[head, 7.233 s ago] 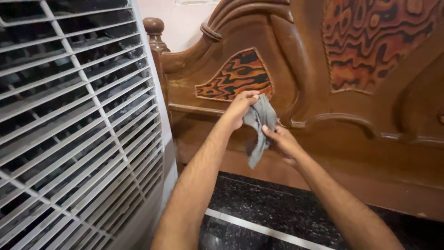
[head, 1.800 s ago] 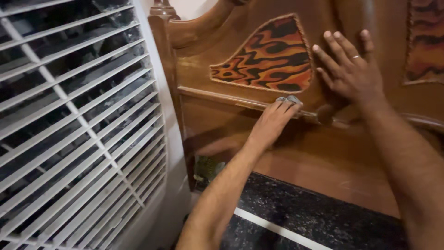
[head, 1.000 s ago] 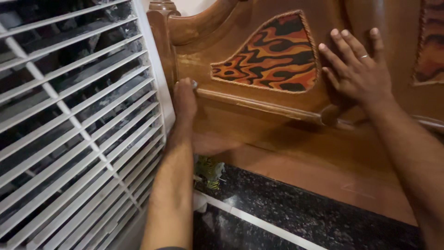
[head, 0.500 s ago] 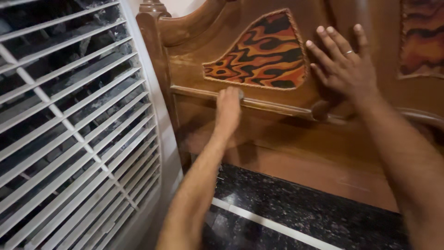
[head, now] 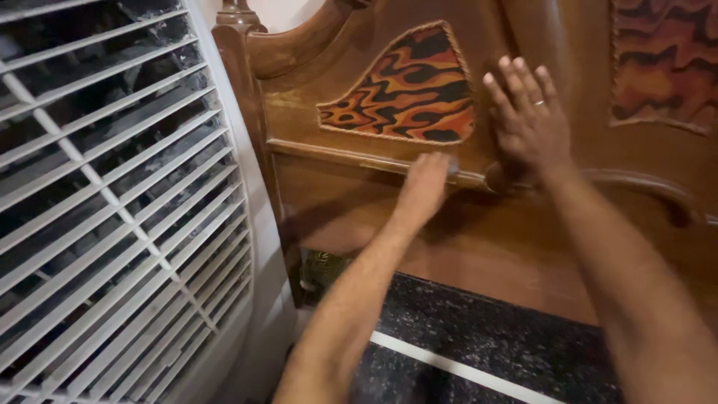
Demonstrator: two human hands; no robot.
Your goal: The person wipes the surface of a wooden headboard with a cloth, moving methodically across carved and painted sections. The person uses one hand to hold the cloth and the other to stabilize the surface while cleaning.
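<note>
My left hand (head: 423, 187) is closed around a small grey cloth (head: 452, 167), of which only a corner shows past the fingers. It presses the cloth against the raised horizontal moulding (head: 336, 155) of a carved brown wooden headboard (head: 359, 202). My right hand (head: 527, 120) lies flat with spread fingers on the headboard, just right of an orange and black flame-patterned inlay (head: 404, 93). A ring sits on one finger.
A large white air cooler (head: 112, 209) with slatted louvres fills the left side, close against the headboard post (head: 239, 45). Below lies a dark speckled stone floor (head: 486, 337) with a white stripe. A second patterned inlay (head: 666, 60) is at the top right.
My left hand with the cloth has slid right along the moulding, from near the post towards my right hand. My right hand stays flat on the wood.
</note>
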